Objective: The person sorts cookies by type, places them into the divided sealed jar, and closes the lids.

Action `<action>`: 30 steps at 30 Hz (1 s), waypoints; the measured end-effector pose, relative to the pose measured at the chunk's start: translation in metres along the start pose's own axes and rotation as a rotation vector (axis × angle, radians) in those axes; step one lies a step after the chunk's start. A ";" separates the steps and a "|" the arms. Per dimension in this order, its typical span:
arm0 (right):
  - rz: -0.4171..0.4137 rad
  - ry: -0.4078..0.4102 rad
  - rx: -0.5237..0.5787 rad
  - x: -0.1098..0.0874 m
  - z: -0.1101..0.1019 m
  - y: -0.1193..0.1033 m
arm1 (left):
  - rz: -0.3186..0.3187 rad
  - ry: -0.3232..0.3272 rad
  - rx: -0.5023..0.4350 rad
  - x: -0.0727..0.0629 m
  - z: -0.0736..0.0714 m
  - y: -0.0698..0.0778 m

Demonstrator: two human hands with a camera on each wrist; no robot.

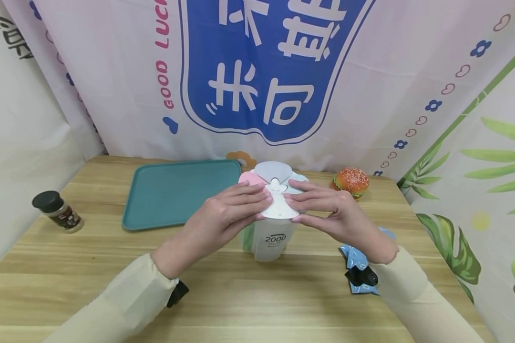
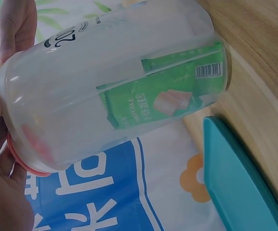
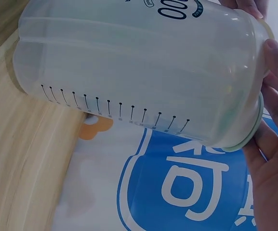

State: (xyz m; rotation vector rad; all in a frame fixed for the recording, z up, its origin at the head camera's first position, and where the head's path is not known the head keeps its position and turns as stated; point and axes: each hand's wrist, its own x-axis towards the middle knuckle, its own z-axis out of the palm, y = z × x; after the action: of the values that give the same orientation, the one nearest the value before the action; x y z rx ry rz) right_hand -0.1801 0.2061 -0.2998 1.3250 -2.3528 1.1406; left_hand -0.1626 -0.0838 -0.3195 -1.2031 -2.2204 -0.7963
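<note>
A tall translucent storage canister with "2000" printed on its front stands upright in the middle of the table. Its lobed lid has pink, white and pale blue petal-shaped sections around a small white centre knob. My left hand grips the lid's left side, its fingers over the top and its thumb at the rim. From the right, my right hand holds the lid in the same way. Through the canister wall, the left wrist view shows a green snack packet lying at the bottom. Lid and canister touch; whether the lid is fastened I cannot tell.
A teal tray lies behind and left of the canister. At the far left stands a black-capped seasoning jar. A toy hamburger sits at the back right, and blue packets lie partly under the right forearm.
</note>
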 end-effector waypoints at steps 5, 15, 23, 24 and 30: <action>0.030 0.005 0.024 0.000 0.000 0.000 | -0.011 0.016 -0.012 -0.002 0.002 0.000; 0.083 0.037 0.088 0.001 0.001 0.001 | -0.047 0.038 -0.044 0.001 0.003 0.001; 0.139 0.065 0.055 0.003 0.002 0.001 | -0.083 0.004 -0.061 0.003 0.002 0.001; 0.134 0.071 0.053 0.003 0.002 0.001 | -0.084 0.000 -0.063 0.003 0.002 0.001; 0.098 0.117 0.054 0.006 0.003 0.004 | -0.108 -0.014 -0.075 0.003 0.002 0.003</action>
State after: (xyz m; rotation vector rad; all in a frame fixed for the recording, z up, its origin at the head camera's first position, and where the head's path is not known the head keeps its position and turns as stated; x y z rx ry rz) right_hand -0.1868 0.2014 -0.3005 1.1369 -2.3405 1.2823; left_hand -0.1623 -0.0798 -0.3177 -1.1340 -2.3010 -0.9236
